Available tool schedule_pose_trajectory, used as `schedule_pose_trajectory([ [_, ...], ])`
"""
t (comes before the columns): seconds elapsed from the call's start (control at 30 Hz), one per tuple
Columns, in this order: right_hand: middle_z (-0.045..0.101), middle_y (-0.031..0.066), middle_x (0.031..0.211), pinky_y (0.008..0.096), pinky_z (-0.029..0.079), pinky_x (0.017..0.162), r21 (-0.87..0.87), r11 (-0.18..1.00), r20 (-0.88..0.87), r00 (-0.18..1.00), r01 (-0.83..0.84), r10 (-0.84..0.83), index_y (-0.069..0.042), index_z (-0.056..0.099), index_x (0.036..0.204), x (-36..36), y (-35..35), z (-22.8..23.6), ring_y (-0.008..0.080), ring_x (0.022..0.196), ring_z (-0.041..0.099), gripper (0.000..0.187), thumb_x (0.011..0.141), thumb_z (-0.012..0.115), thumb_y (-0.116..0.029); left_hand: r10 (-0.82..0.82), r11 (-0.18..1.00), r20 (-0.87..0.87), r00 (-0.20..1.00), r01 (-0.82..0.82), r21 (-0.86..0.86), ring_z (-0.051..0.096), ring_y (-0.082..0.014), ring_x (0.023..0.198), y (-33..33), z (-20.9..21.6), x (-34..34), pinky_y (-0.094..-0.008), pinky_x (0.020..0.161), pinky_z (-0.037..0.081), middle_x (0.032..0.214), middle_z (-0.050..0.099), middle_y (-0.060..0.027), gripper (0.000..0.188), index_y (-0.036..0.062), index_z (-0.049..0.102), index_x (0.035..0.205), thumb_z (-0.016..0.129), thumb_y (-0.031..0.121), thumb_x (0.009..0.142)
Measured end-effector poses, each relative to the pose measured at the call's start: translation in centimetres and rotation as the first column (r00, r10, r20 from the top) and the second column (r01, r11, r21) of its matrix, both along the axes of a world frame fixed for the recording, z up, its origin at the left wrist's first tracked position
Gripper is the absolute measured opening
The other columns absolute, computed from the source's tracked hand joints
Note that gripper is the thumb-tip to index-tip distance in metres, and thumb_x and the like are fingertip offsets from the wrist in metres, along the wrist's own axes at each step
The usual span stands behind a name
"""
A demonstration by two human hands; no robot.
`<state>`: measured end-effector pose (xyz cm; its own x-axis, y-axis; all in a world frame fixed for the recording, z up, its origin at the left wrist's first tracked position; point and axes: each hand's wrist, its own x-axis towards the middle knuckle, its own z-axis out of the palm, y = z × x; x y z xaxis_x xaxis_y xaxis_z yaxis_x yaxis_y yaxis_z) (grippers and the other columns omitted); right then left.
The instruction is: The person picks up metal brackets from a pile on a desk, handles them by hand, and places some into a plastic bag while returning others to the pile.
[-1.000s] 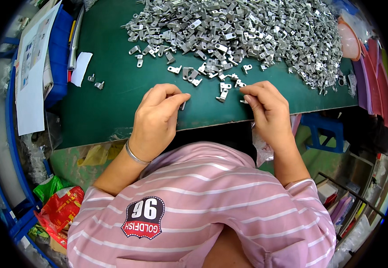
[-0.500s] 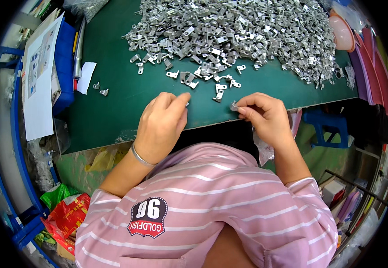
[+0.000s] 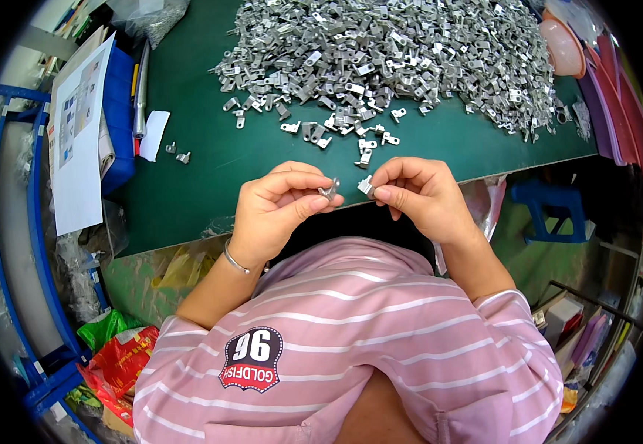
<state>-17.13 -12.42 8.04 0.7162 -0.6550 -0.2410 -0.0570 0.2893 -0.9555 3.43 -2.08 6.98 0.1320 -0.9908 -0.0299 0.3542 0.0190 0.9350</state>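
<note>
My left hand (image 3: 281,207) pinches a small bent metal bracket (image 3: 329,190) between thumb and fingers, just over the table's near edge. Facing it a short way to the right, my right hand (image 3: 419,194) is closed on another small silver metal bracket (image 3: 366,186). The two held pieces are apart. Beyond my fingers, several loose brackets (image 3: 364,157) lie on the green tabletop (image 3: 210,148). Behind them spreads a large heap of the same silver brackets (image 3: 388,59).
At the left stand a blue bin (image 3: 118,111) with a paper sheet (image 3: 81,133) against it, and two stray brackets (image 3: 182,157). A pink bowl (image 3: 562,46) and pink and purple sheets (image 3: 613,111) are at the right. A blue stool (image 3: 552,213) stands below the table.
My left hand has turned and come lower, so the bracket in its fingers now shows. My right hand has shifted left toward it with its bracket.
</note>
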Motion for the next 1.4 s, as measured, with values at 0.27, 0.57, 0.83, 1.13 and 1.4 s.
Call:
schedule_pose_trajectory([
  [0.27,0.065,0.0042,0.086,0.0210,0.050,0.058,0.077,0.997,0.112,0.993,0.026,-0.034,0.002,0.064,0.098,1.3,0.7,-0.4,0.0082,0.073,0.060,0.010,0.089,0.062,-0.003,-0.018,0.984,-0.299,0.954,0.070,0.162,0.070,-0.0222,0.081,0.5,-0.3,0.2,-0.0312,0.072,0.060,0.090,0.069,-0.0172,0.018,-0.0060,0.060,0.106,0.061,0.001,0.089],
  [0.57,0.065,0.0046,0.085,0.0201,0.049,0.056,0.021,1.000,-0.029,1.000,0.011,-0.011,0.002,0.064,0.098,2.3,0.7,0.0,0.0078,0.068,0.060,0.010,0.089,0.061,-0.002,-0.008,0.983,-0.027,1.000,0.013,0.183,0.069,-0.0194,0.077,0.4,-0.1,0.6,-0.0277,0.071,0.058,0.090,0.069,-0.0143,0.014,-0.0059,0.063,0.100,0.064,-0.002,0.086],
  [0.83,0.066,0.0081,0.085,0.0173,0.043,0.044,0.120,0.992,0.010,0.999,0.033,-0.034,0.003,0.061,0.097,3.1,1.0,-0.1,0.0081,0.064,0.059,0.010,0.089,0.062,-0.002,0.214,0.971,0.867,0.450,0.000,-0.240,0.062,-0.0189,0.077,0.1,-0.2,2.2,-0.0271,0.065,0.049,0.091,0.066,-0.0103,0.015,0.0013,0.067,0.084,0.069,-0.006,0.072],
  [1.13,0.067,0.0047,0.089,0.0163,0.043,0.047,-0.008,0.999,0.058,0.997,0.045,-0.044,0.000,0.063,0.098,2.7,1.1,-0.1,0.0050,0.069,0.059,0.010,0.090,0.061,-0.004,0.203,0.975,0.859,0.470,-0.017,-0.221,0.058,-0.0175,0.073,0.2,-0.3,2.4,-0.0264,0.061,0.047,0.087,0.062,-0.0077,0.013,0.0020,0.065,0.081,0.072,-0.002,0.071],
  [1.4,0.067,0.0037,0.087,0.0175,0.045,0.051,-0.007,0.999,0.018,0.999,0.032,-0.032,0.002,0.064,0.099,2.6,0.8,0.5,0.0054,0.069,0.059,0.011,0.090,0.062,-0.005,0.270,0.960,0.769,0.579,-0.096,-0.265,0.053,-0.0153,0.069,-0.3,0.6,1.4,-0.0256,0.058,0.043,0.088,0.062,-0.0081,0.020,0.0025,0.066,0.087,0.076,0.002,0.070],
])
